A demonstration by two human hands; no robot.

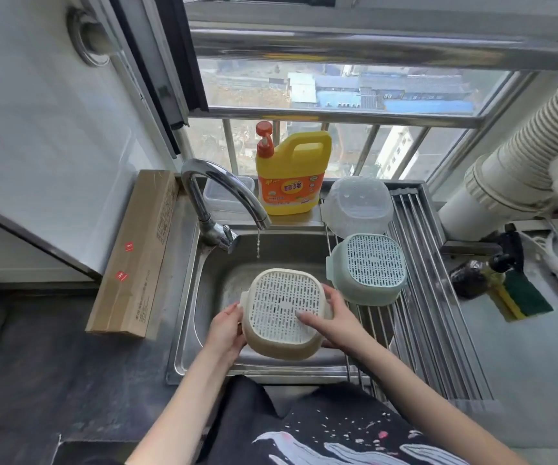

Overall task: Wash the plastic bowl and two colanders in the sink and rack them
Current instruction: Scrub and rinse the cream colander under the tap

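- The beige colander [282, 312] is held upside down over the sink [210, 297], its perforated base facing up.
- The left hand [225, 330] grips the colander's left rim and wall, fingers curled round its side.
- The right hand [332, 322] grips the right side; its fingers wrap the far wall and the thumb lies across the perforated base.
- Count: two colanders, one clear plastic bowl [356, 204].
- The pale green colander [368, 266] rests inverted on the roll-up drying rack [431, 297] that spans the sink's right side; the bowl rests inverted just behind it, at the rack's far end.
- The faucet [218, 196] releases a thin stream into the basin, beyond the beige colander.
- One yellow detergent bottle [292, 174] stands on the sink's rear ledge before the window [338, 88].
- One cardboard box [136, 253] lies on the dark counter [53, 364] left of the sink.
- One green-and-yellow sponge [522, 298] lies right of the rack.
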